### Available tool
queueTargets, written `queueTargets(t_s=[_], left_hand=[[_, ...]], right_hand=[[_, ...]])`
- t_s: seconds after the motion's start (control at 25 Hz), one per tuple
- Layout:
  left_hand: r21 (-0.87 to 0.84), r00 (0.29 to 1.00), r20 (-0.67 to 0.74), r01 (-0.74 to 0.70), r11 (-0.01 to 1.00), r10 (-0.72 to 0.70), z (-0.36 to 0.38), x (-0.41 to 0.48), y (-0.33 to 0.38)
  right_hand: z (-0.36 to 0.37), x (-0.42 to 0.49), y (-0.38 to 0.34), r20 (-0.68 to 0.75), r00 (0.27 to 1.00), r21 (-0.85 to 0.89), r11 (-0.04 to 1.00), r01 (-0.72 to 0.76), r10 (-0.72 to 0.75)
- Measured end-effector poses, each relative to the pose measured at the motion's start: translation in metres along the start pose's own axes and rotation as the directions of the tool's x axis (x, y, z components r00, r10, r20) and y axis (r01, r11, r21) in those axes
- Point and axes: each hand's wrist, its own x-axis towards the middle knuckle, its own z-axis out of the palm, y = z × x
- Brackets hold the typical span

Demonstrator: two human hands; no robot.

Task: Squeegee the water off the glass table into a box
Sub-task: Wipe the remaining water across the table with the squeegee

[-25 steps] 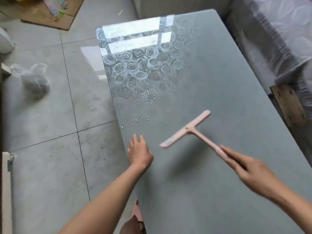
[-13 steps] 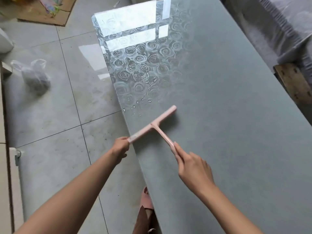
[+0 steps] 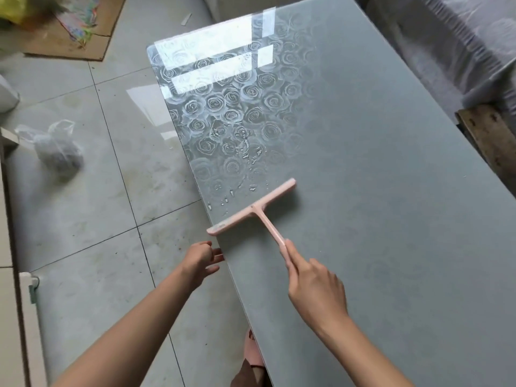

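A pink T-shaped squeegee (image 3: 252, 210) lies with its blade on the glass table (image 3: 377, 191), the blade's left end at the table's left edge. My right hand (image 3: 314, 287) grips the near end of its handle. My left hand (image 3: 202, 256) hovers just off the table's left edge, below the blade's end, fingers loosely spread and holding nothing. Water drops and small puddles (image 3: 245, 155) sit on the rose-patterned glass just beyond the blade. No box is in view.
Grey tiled floor (image 3: 97, 205) lies left of the table, with a clear plastic bag (image 3: 57, 148) and flattened cardboard (image 3: 69, 37) on it. A covered sofa (image 3: 460, 37) and a wooden piece (image 3: 491, 138) flank the table's right side. My pink-slippered foot (image 3: 252, 353) shows under the near edge.
The squeegee swung from mid-table to the left edge, behind the water. My left hand left the tabletop, touched the blade's end, and now hangs open just below it.
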Motion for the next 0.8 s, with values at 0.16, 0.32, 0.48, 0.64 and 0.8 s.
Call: queueTargets(t_s=[0.16,0.32,0.48,0.64,0.8], left_hand=[[0.067,1.000,-0.010,0.012,0.998,-0.012,0.003,-0.004,0.002],[0.125,0.996,-0.039,-0.070,0.990,0.076,-0.002,-0.027,0.009],[0.197,0.985,0.019,-0.174,0.965,0.173,-0.015,-0.076,0.018],[0.288,0.962,0.083,-0.273,0.918,0.260,-0.035,-0.140,-0.002],[0.266,0.951,0.097,-0.310,0.913,0.295,-0.054,-0.191,-0.013]], right_hand=[[-0.017,0.007,-0.001,-0.058,0.998,0.046,0.998,0.031,-0.028],[-0.046,-0.025,0.012,-0.072,0.994,0.060,0.995,0.082,-0.077],[-0.091,-0.038,0.012,-0.032,0.994,-0.034,0.994,0.101,-0.102],[-0.126,-0.078,0.002,-0.101,0.974,-0.093,0.977,0.193,-0.202],[-0.155,-0.113,-0.014,-0.136,0.946,-0.146,0.950,0.276,-0.295]])
